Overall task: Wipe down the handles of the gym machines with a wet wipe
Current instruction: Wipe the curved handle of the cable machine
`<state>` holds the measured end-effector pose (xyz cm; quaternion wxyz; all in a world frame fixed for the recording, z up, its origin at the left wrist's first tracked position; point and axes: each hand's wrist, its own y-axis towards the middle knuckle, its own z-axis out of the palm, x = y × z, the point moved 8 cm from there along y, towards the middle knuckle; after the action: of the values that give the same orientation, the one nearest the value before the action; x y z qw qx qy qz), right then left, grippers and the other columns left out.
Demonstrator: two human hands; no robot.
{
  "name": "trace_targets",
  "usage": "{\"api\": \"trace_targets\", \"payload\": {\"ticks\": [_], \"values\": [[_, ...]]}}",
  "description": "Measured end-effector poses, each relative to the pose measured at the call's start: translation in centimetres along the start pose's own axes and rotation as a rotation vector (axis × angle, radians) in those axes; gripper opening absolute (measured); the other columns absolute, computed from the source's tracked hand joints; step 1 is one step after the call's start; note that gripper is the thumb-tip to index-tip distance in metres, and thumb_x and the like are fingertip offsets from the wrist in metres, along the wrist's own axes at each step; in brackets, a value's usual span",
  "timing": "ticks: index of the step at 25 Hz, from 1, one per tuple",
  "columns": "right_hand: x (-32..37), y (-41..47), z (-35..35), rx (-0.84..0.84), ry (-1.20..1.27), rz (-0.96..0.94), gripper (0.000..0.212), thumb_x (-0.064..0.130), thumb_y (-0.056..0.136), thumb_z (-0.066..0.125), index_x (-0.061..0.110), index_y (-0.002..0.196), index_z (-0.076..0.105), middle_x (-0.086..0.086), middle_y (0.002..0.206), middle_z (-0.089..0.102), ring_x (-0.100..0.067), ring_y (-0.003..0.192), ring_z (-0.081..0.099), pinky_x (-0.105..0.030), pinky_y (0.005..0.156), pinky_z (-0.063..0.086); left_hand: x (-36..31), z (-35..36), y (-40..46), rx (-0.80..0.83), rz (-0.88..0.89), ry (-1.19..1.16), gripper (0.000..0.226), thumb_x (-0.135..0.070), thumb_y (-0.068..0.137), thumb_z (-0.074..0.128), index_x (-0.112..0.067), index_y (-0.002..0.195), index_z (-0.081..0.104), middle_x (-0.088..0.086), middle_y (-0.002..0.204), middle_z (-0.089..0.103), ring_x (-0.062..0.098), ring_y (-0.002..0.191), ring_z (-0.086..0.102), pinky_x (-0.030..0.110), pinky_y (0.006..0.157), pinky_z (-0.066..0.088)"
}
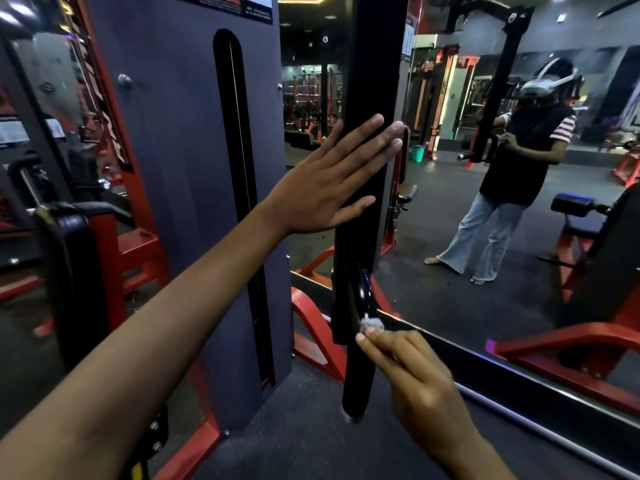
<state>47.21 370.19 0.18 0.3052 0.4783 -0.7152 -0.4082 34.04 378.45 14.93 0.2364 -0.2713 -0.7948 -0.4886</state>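
A black machine arm [370,81] hangs down the middle of the head view and ends in a black handle [358,379]. My left hand [332,181] lies flat against the arm with straight fingers. Lower down, my right hand [408,368] pinches a small crumpled grey-white wet wipe [371,323] between thumb and fingertips. The wipe touches the arm just above the handle, next to a shiny black fitting [364,292].
A grey weight-stack cover [180,168] with a tall slot stands at the left, on red frame bars [311,327]. A wall mirror [519,202] at the right reflects a person and a padded seat. Black rubber floor [304,427] lies below.
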Motion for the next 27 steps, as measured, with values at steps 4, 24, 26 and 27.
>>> {"api": "trace_targets", "payload": {"ticks": [4,24,26,27], "values": [[-1.2,0.1,-1.0,-0.090,0.169,0.116,0.025,0.003,0.094,0.047,-0.002,0.100,0.070,-0.009,0.100,0.066,-0.015,0.095,0.062,-0.022,0.085,0.048,-0.3,0.1,0.1,0.021,-0.001,0.010,0.060,-0.040,0.100,0.036,-0.003,0.146,0.022,0.017,0.152,0.025,0.029,0.143,0.014,0.052,0.115,0.016],[-4.1,-1.2,1.3,-0.238,0.658,0.803,0.028,-0.005,0.081,0.064,0.019,0.094,0.073,0.006,0.094,0.069,-0.010,0.090,0.067,-0.016,0.076,0.051,0.2,-0.1,-0.7,-0.005,-0.011,0.015,0.058,-0.036,0.098,0.040,-0.004,0.145,0.027,0.018,0.152,0.026,0.028,0.142,0.011,0.054,0.114,0.016],[-6.2,0.7,2.5,-0.226,0.688,0.901,0.029,-0.004,0.083,0.062,0.021,0.094,0.072,0.005,0.096,0.071,-0.009,0.093,0.067,-0.021,0.081,0.053,0.1,-0.1,-0.6,-0.004,-0.012,0.022,0.058,-0.037,0.098,0.039,-0.004,0.145,0.027,0.018,0.152,0.026,0.028,0.142,0.011,0.054,0.114,0.016],[-7.1,1.6,3.4,-0.201,0.685,0.945,0.030,-0.004,0.084,0.061,0.023,0.093,0.071,0.005,0.095,0.071,-0.008,0.092,0.067,-0.026,0.084,0.054,0.0,-0.2,-0.5,-0.004,-0.013,0.023,0.058,-0.037,0.098,0.039,-0.004,0.145,0.027,0.018,0.152,0.026,0.027,0.142,0.011,0.054,0.114,0.017]]}}
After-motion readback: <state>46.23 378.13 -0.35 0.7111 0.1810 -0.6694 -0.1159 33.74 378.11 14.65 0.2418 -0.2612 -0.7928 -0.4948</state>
